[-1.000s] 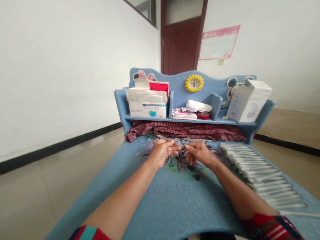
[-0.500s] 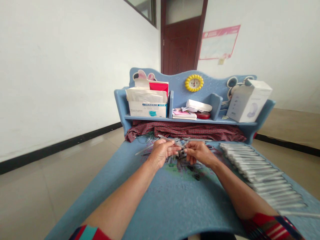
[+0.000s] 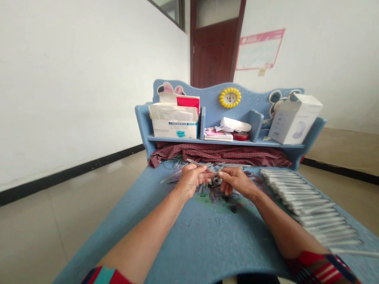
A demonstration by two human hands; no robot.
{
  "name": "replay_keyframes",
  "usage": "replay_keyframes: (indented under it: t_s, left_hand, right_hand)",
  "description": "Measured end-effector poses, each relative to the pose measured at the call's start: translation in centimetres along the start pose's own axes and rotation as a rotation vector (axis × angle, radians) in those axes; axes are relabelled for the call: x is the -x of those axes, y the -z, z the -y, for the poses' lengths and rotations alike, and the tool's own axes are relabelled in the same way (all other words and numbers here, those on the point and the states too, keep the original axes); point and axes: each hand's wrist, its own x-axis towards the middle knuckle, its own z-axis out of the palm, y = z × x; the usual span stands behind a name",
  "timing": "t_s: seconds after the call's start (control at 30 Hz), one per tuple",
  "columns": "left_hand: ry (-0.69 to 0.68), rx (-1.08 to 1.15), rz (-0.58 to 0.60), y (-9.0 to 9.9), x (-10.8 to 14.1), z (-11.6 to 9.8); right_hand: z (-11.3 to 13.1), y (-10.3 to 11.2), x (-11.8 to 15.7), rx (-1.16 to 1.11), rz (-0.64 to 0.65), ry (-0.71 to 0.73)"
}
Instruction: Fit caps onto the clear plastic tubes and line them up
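My left hand (image 3: 191,179) pinches a thin clear tube (image 3: 194,162) between thumb and fingers over the middle of the blue desk (image 3: 207,236). The tube slants down to the right, toward my right hand (image 3: 237,180). The fingers of my right hand are closed at its right end, with the thumb on top; the exact contact is too small to make out. Below and behind both hands lie scattered clear tubes and small dark parts, partly hidden by the fingers.
Many grey-white pens or tubes (image 3: 308,205) lie in a long row at the right. Behind the hands a red checked cloth (image 3: 219,153) is bunched under a shelf (image 3: 177,139). The shelf bears a mask box (image 3: 166,129) and a white box (image 3: 293,120).
My right thumb and fingers have shifted slightly and closed more at the end of the tube. My left hand has hardly moved.
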Motion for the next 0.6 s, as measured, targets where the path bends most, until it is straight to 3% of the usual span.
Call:
replay_keyframes:
  t_s: [0.13, 0.27, 0.6]
  left_hand:
    - [0.000, -0.004, -0.006, 0.06, -0.07, 0.06]
    - [-0.003, -0.009, 0.013, 0.06, -0.08, 0.10]
    - [-0.054, 0.017, 0.201, 0.41, 0.07, -0.26]
  right_hand:
    - [-0.07, 0.01, -0.07, -0.012, -0.017, 0.035]
    - [-0.11, -0.10, -0.09, -0.029, 0.030, -0.019]
    - [0.14, 0.38, 0.21, -0.284, 0.148, -0.062]
